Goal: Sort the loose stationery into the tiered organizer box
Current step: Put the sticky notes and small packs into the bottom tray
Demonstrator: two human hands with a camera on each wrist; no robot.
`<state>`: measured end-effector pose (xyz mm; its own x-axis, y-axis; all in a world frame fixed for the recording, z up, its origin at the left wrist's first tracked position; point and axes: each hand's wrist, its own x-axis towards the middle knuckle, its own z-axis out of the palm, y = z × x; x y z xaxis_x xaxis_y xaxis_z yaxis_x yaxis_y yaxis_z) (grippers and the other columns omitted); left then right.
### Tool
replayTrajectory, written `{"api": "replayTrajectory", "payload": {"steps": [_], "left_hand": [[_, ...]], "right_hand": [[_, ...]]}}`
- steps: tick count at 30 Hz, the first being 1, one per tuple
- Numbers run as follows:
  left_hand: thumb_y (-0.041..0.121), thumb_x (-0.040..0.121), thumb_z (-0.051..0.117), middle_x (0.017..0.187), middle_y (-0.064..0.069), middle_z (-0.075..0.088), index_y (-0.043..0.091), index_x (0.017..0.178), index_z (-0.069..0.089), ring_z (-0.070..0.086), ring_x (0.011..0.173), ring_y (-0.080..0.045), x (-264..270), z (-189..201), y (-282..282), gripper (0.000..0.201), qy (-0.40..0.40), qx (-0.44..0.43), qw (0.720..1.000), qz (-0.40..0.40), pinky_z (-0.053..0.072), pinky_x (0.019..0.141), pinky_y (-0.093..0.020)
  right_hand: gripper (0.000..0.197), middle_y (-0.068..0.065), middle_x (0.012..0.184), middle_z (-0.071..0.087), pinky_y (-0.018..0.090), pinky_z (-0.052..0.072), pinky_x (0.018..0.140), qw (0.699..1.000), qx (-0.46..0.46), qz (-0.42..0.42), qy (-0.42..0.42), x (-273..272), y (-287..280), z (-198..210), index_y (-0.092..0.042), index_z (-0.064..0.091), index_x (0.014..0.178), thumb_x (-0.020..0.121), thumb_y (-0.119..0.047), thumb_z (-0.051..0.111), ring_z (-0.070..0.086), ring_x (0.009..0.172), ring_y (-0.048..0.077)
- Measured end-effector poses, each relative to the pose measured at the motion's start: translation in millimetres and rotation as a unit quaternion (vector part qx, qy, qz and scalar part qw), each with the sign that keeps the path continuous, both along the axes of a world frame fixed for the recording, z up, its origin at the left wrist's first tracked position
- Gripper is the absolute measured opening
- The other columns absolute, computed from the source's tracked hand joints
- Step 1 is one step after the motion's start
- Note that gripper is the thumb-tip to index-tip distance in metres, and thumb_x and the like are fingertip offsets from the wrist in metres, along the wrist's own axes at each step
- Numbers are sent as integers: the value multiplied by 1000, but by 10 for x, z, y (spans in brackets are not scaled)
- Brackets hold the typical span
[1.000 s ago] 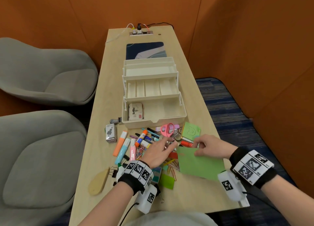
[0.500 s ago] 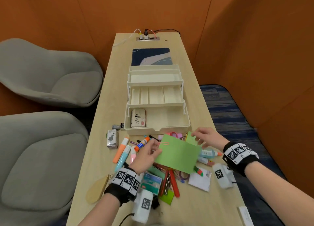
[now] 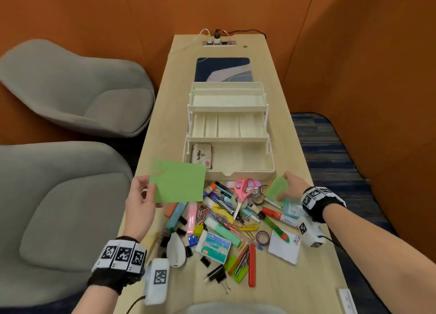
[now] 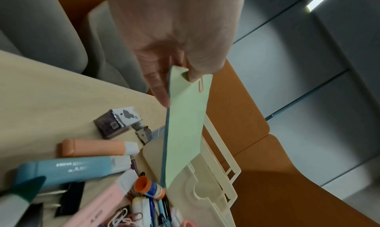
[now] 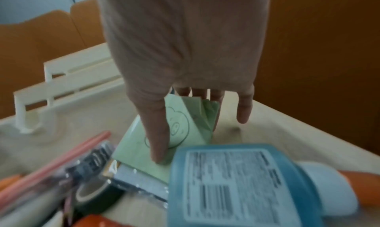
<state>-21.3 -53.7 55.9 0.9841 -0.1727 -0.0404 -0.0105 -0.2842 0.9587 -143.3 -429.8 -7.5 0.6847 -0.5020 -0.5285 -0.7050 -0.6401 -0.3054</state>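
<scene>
My left hand [image 3: 151, 187] pinches a green paper sheet [image 3: 179, 182] by its left edge, beside a pink paper clip [image 3: 157, 172], and holds it in the air left of the cream tiered organizer box [image 3: 266, 171]. The left wrist view shows the sheet [image 4: 185, 133] edge-on between thumb and fingers of my left hand [image 4: 179, 79]. My right hand [image 3: 285, 187] grips a green sticky note pad [image 3: 276, 189] at the pile's right end. In the right wrist view the thumb lies on the pad [image 5: 135, 149] and the fingers curl behind its far edge.
An Artline box [image 3: 201, 155] sits in the organizer's bottom tray; the upper tiers look bare. Pens, highlighters, clips, tape and pink scissors [image 3: 243, 193] are piled on the table [image 3: 306, 278] in front. Two grey chairs [image 3: 70, 207] stand to the left. A blue box [image 5: 236, 181] lies near my right thumb.
My left hand lifted the green sheet off the pile and carried it up and left. My right hand left the sheet and now grips the green sticky note pad.
</scene>
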Motion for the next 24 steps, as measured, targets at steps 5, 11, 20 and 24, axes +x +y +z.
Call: {"api": "replayTrajectory", "payload": {"steps": [5,11,20,24], "left_hand": [[11,100,42,100,9,62,23,132,36,62,87,-6,-9,29,-1,35,-25,-4,1000,9,56,58,-24],[-3,96,31,118,2,55,32,109,60,56,96,-18,-27,28,-164,48,-58,50,995,-62,53,81,-50],[43,99,36,110,14,64,24,88,70,54,108,-2,-344,286,-702,41,118,41,960,-252,35,96,-30],[43,87,63,104,11,71,20,110,69,65,102,-7,-380,240,-796,34,149,45,935,-320,49,87,-20]], "right_hand": [[28,4,87,53,23,37,59,988,85,-42,-122,-67,-124,263,-13,56,92,74,-12,78,51,82,21],[31,8,109,64,26,49,79,928,200,-143,-279,-339,25,639,-14,60,117,87,-13,65,59,100,20],[26,11,114,67,40,51,87,859,448,-72,-237,-194,1031,915,-14,55,118,93,-13,55,65,102,28],[26,1,111,66,22,52,79,895,364,-11,-259,-61,1304,868,-15,59,118,92,-20,59,63,95,11]]}}
